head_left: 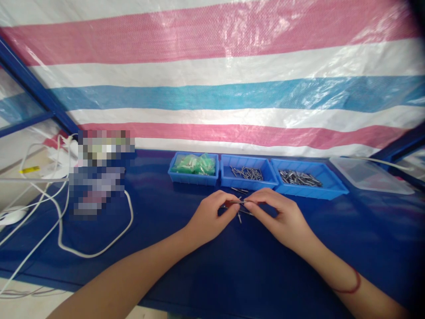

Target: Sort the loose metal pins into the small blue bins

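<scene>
Above the blue table, my left hand (pixel 210 216) and my right hand (pixel 282 216) face each other with the fingertips almost meeting. Each pinches one end of a thin metal rod (pixel 242 202), held roughly level; its exact kind is too small to make out. Several loose metal pins (pixel 239 217) lie on the table under and just beyond my fingers, partly hidden by them. Behind them stand a blue bin (pixel 229 180) of small metal pieces (pixel 249 173) and another blue bin (pixel 308 192) of darker metal pins (pixel 299 178).
A third blue bin (pixel 192 179) holds green plastic packets (pixel 194 164). At the back right lies a translucent plastic lid (pixel 372 177). White cables (pixel 96 254) loop over the table's left side, near a blurred-out patch. Striped plastic sheeting (pixel 212 97) hangs behind, with blue frame posts (pixel 29 84).
</scene>
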Action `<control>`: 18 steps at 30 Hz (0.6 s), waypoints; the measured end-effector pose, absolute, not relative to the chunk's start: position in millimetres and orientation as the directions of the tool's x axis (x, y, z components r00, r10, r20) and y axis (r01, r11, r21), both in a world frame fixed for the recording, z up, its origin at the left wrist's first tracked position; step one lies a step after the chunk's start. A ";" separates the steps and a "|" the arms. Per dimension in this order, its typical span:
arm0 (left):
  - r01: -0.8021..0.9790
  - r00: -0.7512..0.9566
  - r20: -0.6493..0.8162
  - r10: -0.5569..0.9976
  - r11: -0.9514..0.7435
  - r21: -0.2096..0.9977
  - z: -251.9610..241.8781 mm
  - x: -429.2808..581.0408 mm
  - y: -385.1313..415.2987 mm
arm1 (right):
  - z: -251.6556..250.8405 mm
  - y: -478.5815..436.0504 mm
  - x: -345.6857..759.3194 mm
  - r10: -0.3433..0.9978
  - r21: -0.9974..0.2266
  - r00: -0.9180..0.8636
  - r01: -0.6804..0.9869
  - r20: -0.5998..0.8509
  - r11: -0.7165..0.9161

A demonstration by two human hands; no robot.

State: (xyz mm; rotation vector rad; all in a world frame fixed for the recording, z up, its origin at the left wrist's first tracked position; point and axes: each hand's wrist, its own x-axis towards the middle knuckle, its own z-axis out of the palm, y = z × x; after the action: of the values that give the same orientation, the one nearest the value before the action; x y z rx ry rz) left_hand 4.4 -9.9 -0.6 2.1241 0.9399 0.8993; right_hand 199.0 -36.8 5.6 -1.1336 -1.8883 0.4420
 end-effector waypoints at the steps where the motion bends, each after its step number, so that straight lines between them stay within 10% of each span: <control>1: 0.387 0.533 0.328 0.780 -0.569 0.726 -1.0 3.7 -9.4 | 7.8 -35.3 203.9 0.838 -0.644 -0.198 0.559 0.509 0.523; 11: 0.424 0.807 0.281 0.519 -0.842 0.335 -3.0 -0.4 -14.2 | 11.1 -6.8 296.2 0.753 -0.275 0.173 0.961 0.635 0.011; 18: 0.429 0.821 0.274 0.501 -0.858 0.283 -5.5 2.5 -14.3 | 19.3 -22.3 253.7 0.740 -0.280 -0.031 0.915 0.672 0.292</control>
State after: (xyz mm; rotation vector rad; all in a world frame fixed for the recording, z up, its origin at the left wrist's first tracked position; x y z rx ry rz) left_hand 2.5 -14.3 -5.5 2.7955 0.7218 0.5051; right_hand 253.7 -22.3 19.3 -1.4914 -1.8102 -0.2940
